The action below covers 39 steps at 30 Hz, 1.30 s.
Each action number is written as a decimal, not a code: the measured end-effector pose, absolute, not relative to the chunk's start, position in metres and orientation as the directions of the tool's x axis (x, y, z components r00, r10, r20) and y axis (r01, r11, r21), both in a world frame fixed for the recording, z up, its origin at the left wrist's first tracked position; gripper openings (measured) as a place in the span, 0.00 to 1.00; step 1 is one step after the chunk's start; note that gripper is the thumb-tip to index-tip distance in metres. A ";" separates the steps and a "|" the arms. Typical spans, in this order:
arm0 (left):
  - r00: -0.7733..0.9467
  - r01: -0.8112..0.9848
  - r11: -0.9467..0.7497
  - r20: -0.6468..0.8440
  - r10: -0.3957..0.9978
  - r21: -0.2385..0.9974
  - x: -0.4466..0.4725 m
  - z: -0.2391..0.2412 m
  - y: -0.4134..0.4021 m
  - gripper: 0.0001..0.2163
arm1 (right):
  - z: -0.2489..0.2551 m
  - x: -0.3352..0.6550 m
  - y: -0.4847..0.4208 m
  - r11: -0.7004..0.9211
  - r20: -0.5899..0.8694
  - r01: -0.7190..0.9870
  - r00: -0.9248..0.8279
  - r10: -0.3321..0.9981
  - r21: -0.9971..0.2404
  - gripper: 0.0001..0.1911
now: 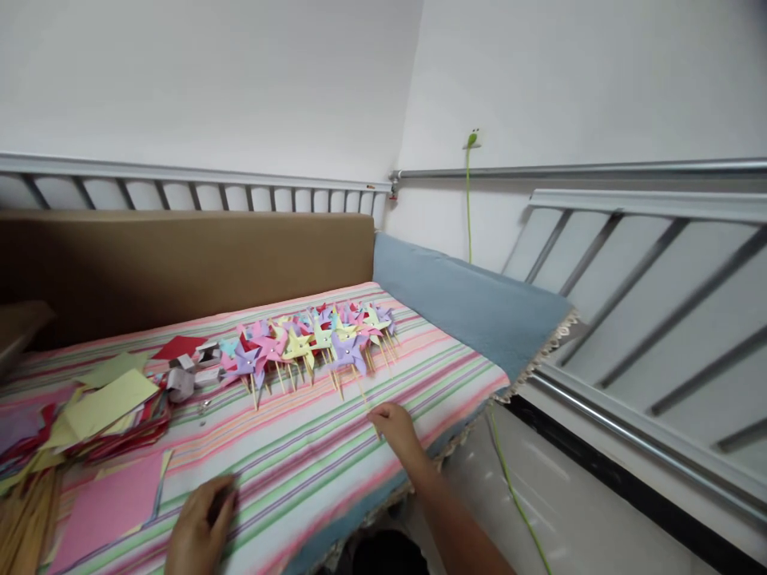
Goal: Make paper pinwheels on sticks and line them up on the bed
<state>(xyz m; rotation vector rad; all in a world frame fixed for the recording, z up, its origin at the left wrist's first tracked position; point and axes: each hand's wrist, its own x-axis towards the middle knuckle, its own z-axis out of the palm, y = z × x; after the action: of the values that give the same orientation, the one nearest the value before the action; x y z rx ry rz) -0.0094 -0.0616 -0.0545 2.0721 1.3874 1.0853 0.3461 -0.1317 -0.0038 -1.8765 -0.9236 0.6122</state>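
Note:
My right hand [393,428] pinches the lower end of a thin wooden stick. That stick belongs to a purple paper pinwheel [348,351], which lies at the near edge of a cluster of pinwheels [300,345] in pink, yellow, purple, red and blue. Down at the left front, my left hand [200,523] rests by the striped cloth [300,479] with its fingers loosely bent and a gap at the thumb; nothing shows in it. Nearest to that hand is a stack of pink paper squares [111,503].
Loose yellow paper sheets [111,403] top a mixed pile at left, above a bundle of wooden sticks [27,519]. Small white boxes [183,375] and tiny shiny bits lie beside it. A brown padded board [192,255] and blue padding [461,291] border the cloth.

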 end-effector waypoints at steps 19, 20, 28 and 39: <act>0.329 0.788 -0.517 0.481 0.813 0.334 -0.006 -0.063 -0.054 0.13 | -0.004 0.420 -0.103 -0.433 -0.126 0.431 0.577 0.807 -0.792 0.14; 0.328 0.791 -0.517 0.485 0.810 0.328 -0.006 -0.063 -0.054 0.13 | -0.005 0.421 -0.100 -0.438 -0.131 0.438 0.573 0.809 -0.785 0.14; 0.365 0.802 -0.534 0.489 0.793 0.268 -0.011 -0.073 -0.049 0.14 | -0.008 0.428 -0.086 -0.479 -0.163 0.475 0.563 0.810 -0.738 0.14; 0.361 0.808 -0.528 0.488 0.795 0.263 -0.008 -0.072 -0.054 0.13 | -0.002 0.438 -0.091 -0.462 -0.087 0.505 0.602 0.794 -0.728 0.14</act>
<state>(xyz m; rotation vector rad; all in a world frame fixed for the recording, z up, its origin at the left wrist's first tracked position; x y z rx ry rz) -0.0081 -0.0542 -0.0718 2.6094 1.5371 0.9149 0.4383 -0.0906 -0.0016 -2.1568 -1.0214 0.5542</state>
